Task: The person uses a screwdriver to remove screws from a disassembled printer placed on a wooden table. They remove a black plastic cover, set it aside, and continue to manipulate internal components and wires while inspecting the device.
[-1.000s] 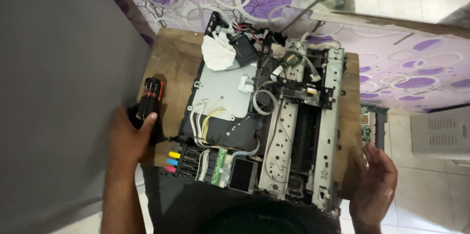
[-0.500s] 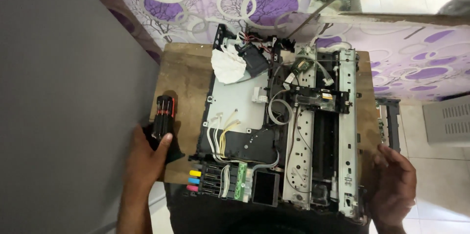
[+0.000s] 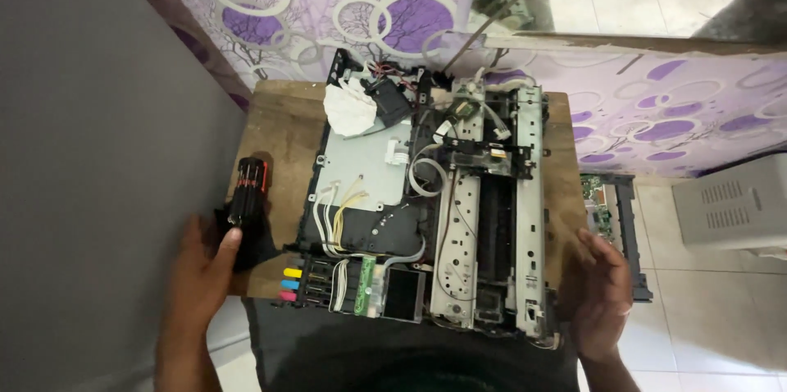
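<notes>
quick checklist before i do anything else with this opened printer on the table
1. Left hand grips screwdriver: ok.
2. Right hand free, at printer near right corner: ok.
3. Printer sits fully on wooden table: not ok, near edge overhangs.
4. Crumpled white paper out of the works: not ok, lies on the chassis.
5. Tubes and cables clear of hands: ok.
6. Screws all out: cannot tell.

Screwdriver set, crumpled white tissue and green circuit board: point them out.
Screwdriver set [image 3: 248,189], head view, on its red-and-black handle.
Crumpled white tissue [image 3: 350,109], head view, its middle.
Green circuit board [image 3: 369,284], head view, its centre.
</notes>
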